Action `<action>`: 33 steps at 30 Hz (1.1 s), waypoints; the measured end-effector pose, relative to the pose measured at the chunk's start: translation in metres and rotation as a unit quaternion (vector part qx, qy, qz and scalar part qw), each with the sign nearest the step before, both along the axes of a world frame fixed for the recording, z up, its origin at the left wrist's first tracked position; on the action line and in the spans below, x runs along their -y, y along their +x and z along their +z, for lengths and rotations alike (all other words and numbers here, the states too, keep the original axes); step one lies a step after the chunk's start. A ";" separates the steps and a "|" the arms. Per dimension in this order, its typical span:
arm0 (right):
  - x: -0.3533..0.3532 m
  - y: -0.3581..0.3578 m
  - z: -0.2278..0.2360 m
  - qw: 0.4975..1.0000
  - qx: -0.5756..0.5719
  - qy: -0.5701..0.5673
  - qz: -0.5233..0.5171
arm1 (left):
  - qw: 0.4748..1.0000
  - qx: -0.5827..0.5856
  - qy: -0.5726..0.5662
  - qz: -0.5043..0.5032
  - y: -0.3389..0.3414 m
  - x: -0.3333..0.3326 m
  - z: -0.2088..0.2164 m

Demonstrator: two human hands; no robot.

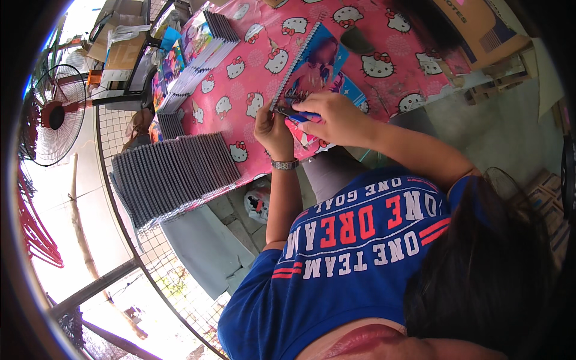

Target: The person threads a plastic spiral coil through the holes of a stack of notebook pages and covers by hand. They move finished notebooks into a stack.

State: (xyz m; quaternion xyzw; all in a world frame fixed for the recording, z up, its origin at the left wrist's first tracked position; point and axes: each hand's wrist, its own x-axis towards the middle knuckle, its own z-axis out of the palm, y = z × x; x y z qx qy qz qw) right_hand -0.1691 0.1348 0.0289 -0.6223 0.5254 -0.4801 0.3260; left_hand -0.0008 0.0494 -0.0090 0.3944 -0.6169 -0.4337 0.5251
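A spiral-bound notebook (pixel 324 57) with a blue and pink picture cover lies slantwise on the table. My left hand (pixel 273 131), a metal watch on its wrist, pinches the near end of the notebook's wire spine. In my right hand (pixel 342 117) is a pair of pliers (pixel 309 116) with blue handles, its jaws at that same end of the spine, close to my left fingertips. The fingers partly hide the jaws and the wire end. Part of another blue cover (pixel 353 91) shows beneath the notebook.
A pink patterned cloth (pixel 231 96) covers the table. Spiral-bound notebooks (pixel 174 174) stand stacked at its left corner, with more piles (pixel 192 66) behind. A dark object (pixel 357 41) lies beyond the notebook, and a cardboard box (pixel 480 30) sits far right. A fan (pixel 54 114) stands left.
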 end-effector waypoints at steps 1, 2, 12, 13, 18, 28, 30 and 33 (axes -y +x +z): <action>0.005 -0.002 0.002 0.983 0.137 0.112 0.053 | 1.000 0.013 -0.006 0.004 -0.001 -0.004 0.004; 0.006 -0.004 0.002 0.932 0.269 0.219 0.103 | 1.000 0.025 -0.011 0.008 -0.001 -0.007 0.005; -0.033 -0.096 -0.065 0.969 -0.152 -0.002 -0.195 | 0.955 -0.155 0.152 0.201 0.126 0.015 -0.023; -0.040 -0.107 -0.078 0.954 -0.197 0.010 -0.225 | 0.955 -0.053 0.167 0.240 0.154 0.013 -0.041; -0.044 -0.146 -0.113 0.920 -0.328 0.070 -0.205 | 0.716 0.592 0.086 0.360 0.186 0.003 -0.072; 0.034 -0.262 -0.133 0.700 -0.537 0.107 -0.459 | 0.933 0.346 -0.035 -0.095 -0.035 0.088 -0.042; 0.035 -0.277 -0.132 0.709 -0.558 0.128 -0.412 | 0.888 0.439 -0.035 -0.134 -0.058 0.093 -0.048; 0.034 -0.289 -0.126 0.753 -0.513 0.130 -0.392 | 0.861 0.485 -0.030 -0.148 -0.065 0.095 -0.054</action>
